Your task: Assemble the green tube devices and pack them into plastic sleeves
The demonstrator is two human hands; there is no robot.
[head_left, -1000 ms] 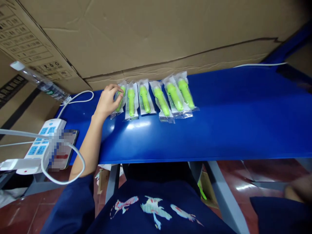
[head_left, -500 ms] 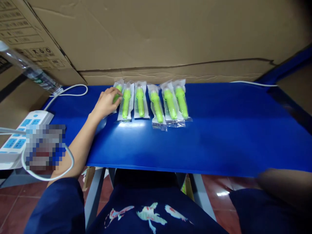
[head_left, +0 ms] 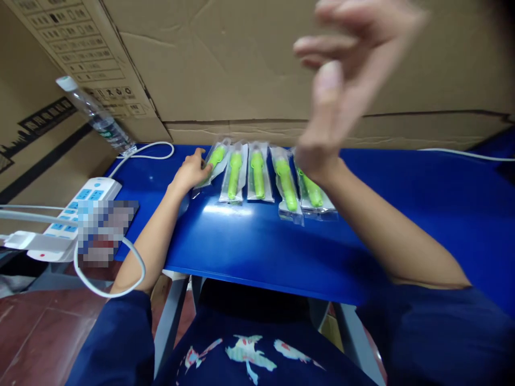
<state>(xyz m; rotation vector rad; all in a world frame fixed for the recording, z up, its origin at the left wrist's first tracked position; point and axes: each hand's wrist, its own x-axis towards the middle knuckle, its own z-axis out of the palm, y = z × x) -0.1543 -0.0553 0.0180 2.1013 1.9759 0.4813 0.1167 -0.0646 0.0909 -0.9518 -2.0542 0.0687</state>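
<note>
Along the back of a blue table (head_left: 249, 252) lies a row of several bright green stick-shaped items, each with a small ring near its top, in clear plastic packets. My left hand (head_left: 193, 171) grips the side of the leftmost packet (head_left: 217, 156), which lies tilted. Beside it are a second packet (head_left: 234, 174), a third packet (head_left: 257, 174) and a slanted packet (head_left: 286, 182). My right hand (head_left: 350, 69), blurred, is raised above the table's right half with fingers apart and nothing in them. Its wrist partly hides the rightmost packets (head_left: 314, 193).
On the left are a white power strip (head_left: 84, 209) with cables, a blurred-out flat object (head_left: 104, 236) and a clear bottle (head_left: 98, 118) leaning at the corner. Cardboard (head_left: 241, 69) walls the back. A white cable (head_left: 466, 154) lies at the back right.
My right hand has risen from the lower right to above the table. The leftmost packet has tilted, with my left hand at its side. The view has shifted left.
</note>
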